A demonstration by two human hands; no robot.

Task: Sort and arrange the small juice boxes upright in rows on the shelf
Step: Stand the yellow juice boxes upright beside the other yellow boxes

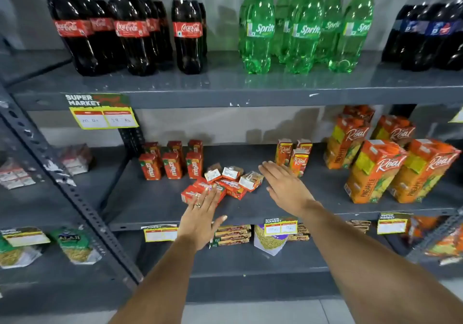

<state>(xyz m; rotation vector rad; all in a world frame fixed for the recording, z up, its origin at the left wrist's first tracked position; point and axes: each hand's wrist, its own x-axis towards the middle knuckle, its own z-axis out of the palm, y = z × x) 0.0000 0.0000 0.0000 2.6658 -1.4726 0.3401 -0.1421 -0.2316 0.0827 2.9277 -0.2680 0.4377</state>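
Note:
On the middle grey shelf (155,206) several small juice boxes lie tumbled in a pile (231,182), red Maaza ones and orange Real ones on their sides. Behind and to the left, several red Maaza boxes (172,164) stand upright in two rows. To the right three small Real boxes (298,161) stand upright. My left hand (201,214), with rings, is flat and open, its fingertips over the pile's front left boxes. My right hand (285,186) is open, palm down, just right of the pile and in front of the small Real boxes. Neither hand holds anything.
Large Real pineapple cartons (375,171) stand at the shelf's right. Cola bottles (130,25), green Sprite bottles (300,25) and dark bottles (431,28) fill the shelf above. Snack packs (231,234) sit on the shelf below. A slanted metal upright (62,181) runs at left.

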